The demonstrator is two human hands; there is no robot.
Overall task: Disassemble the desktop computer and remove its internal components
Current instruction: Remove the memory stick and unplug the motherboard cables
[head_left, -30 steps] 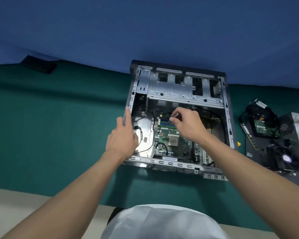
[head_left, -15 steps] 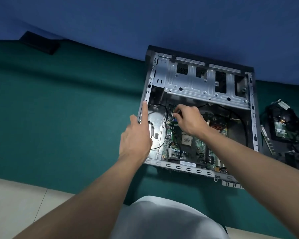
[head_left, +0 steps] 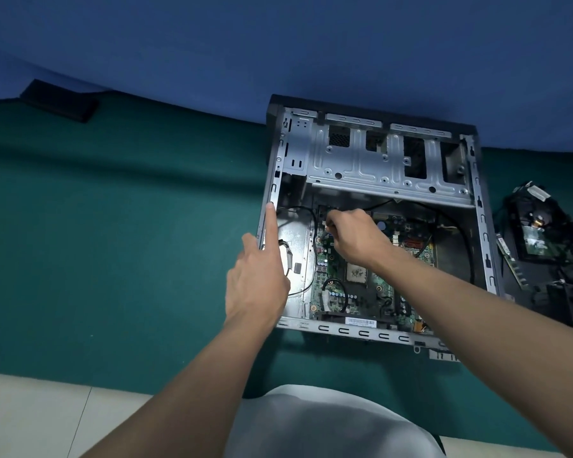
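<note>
The desktop computer case [head_left: 371,223] lies on its side, open side up, on the green-covered desk [head_left: 119,246], its far end against the blue backdrop [head_left: 278,44]. Inside it the motherboard [head_left: 354,292] lies flat, beneath both hands. The right hand [head_left: 354,238] reaches into the case over the board's far-left part, fingers pinched together on something small there; what it grips is too hidden to name. A black cable [head_left: 444,226] loops past that hand on its far and right sides. The metal drive cage [head_left: 384,163] spans the case beyond the right hand. The left hand [head_left: 258,282] rests at the case's left wall, index finger stretched out along the rim with its tip touching it, the other fingers loosely curled, gripping nothing. Well to the right of the right hand, removed components [head_left: 543,239] sit in a pile on the desk beside the case. Far off to the left of the left hand, a dark flat object [head_left: 60,100] lies at the desk's back edge.
</note>
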